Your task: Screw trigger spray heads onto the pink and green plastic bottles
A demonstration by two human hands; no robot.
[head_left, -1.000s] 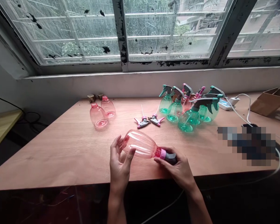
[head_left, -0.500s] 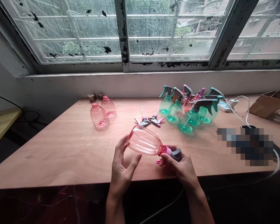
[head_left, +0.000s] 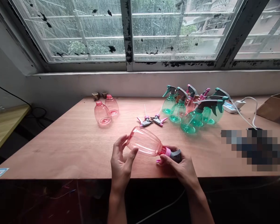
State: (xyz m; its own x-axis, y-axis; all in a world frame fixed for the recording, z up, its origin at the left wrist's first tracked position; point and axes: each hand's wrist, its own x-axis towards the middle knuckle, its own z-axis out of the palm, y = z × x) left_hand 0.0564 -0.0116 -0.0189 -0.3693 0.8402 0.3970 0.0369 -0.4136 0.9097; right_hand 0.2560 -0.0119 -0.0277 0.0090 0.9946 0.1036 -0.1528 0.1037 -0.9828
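Note:
A clear pink spray bottle (head_left: 144, 141) lies tilted on its side in the air above the table's front part, its base to the left. My left hand (head_left: 122, 160) cups that base, thumb at the lower side and fingers curled behind. At the neck, my right hand (head_left: 177, 165) grips the pink collar (head_left: 168, 151) and grey trigger head (head_left: 175, 155); part of the head is hidden by the fingers. Two loose pink-and-grey spray heads (head_left: 145, 121) with thin tubes lie just beyond the bottle. Farther left stand two pink bottles without heads (head_left: 103, 114).
Several green spray bottles (head_left: 191, 121) and a few pink ones stand at the back right. Beyond them are a white power strip (head_left: 231, 107) with cables and a cardboard box (head_left: 274, 105). A blurred dark patch (head_left: 256, 149) covers the right side. A window runs behind the table.
The view has shifted slightly left, so the table's things appear farther right. My left thumb has moved up a little against the bottle; the right hand keeps its grip on the head.

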